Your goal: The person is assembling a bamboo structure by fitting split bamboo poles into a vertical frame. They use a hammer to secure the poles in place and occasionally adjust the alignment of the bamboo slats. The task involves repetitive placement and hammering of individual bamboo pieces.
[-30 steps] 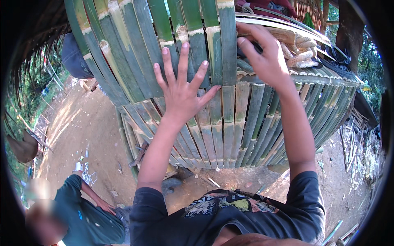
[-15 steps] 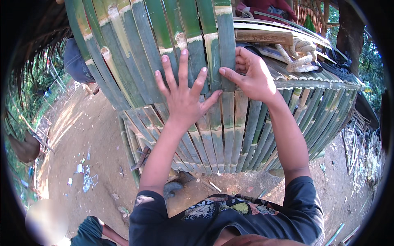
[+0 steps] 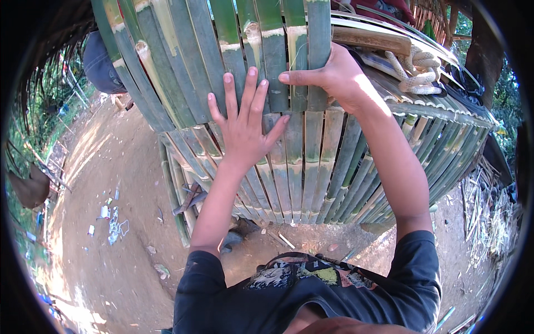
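Observation:
A panel of green bamboo slats point(image 3: 167, 69) stands upright at the top of the head view, its lower ends meeting a row of paler bamboo slats point(image 3: 311, 183). My left hand point(image 3: 243, 133) lies flat across the seam between the two, fingers stretched upward and thumb out to the side. My right hand point(image 3: 342, 80) grips the panel's right edge. Its thumb presses over the front of the slats, while its other fingers go behind the outermost bamboo slat point(image 3: 319, 33) and are hidden.
To the right, a bamboo-slat top carries a wooden board point(image 3: 371, 40), a coil of pale spotted rope point(image 3: 418, 72) and dark cords. A person's blue-clad part point(image 3: 102, 65) shows behind the panel at left. Litter point(image 3: 115, 225) lies on the dirt floor, and dry strips point(image 3: 483, 217) are heaped at right.
My right hand has shifted up and its thumb now reaches farther left over the slats, its fingers gone behind the edge. My left fingers are closer together. The person at lower left is out of view.

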Demonstrator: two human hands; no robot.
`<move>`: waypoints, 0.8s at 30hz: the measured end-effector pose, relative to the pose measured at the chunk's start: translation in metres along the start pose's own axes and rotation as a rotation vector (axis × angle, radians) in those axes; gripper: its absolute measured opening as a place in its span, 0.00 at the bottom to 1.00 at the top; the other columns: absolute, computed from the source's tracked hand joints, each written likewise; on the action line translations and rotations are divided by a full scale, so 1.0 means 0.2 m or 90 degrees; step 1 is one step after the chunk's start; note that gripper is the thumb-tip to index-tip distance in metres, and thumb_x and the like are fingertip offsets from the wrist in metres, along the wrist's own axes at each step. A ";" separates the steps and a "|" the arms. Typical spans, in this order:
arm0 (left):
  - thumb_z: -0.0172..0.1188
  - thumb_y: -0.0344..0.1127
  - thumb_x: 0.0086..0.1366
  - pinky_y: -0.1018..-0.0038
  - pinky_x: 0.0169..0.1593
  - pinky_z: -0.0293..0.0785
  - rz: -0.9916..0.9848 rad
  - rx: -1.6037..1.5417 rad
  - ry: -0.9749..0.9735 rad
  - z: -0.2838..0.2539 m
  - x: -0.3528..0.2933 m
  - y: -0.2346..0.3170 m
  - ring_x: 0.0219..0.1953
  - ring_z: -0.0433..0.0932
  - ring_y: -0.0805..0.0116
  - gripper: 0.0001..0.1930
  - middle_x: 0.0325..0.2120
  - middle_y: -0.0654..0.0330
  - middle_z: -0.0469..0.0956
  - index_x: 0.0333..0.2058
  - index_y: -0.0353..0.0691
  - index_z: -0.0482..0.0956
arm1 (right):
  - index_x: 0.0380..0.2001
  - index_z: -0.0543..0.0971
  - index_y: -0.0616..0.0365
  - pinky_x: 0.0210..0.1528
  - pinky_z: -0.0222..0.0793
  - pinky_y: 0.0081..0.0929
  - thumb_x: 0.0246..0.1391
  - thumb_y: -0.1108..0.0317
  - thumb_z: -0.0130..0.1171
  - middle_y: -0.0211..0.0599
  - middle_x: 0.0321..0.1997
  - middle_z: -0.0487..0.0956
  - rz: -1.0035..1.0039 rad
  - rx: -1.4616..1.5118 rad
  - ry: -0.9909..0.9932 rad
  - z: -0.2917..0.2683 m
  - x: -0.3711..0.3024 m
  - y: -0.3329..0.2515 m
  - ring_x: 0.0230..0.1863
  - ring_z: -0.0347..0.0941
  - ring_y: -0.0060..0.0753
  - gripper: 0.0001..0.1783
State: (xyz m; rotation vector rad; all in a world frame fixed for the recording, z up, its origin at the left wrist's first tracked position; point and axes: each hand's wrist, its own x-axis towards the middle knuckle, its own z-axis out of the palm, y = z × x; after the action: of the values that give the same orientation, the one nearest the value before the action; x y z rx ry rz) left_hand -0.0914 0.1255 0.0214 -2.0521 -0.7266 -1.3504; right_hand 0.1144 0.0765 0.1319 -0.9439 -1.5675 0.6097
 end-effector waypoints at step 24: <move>0.63 0.56 0.67 0.42 0.74 0.32 -0.031 0.025 0.038 0.02 -0.01 0.00 0.77 0.52 0.44 0.34 0.73 0.65 0.64 0.69 0.56 0.69 | 0.40 0.86 0.64 0.42 0.79 0.28 0.45 0.68 0.81 0.36 0.37 0.87 0.015 0.048 -0.014 0.02 0.03 0.06 0.36 0.82 0.23 0.20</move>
State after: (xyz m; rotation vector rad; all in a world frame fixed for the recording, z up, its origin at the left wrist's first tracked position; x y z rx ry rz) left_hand -0.0903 0.1281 0.0178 -1.9668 -0.7757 -1.4073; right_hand 0.1138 0.0877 0.1255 -0.9033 -1.5443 0.6928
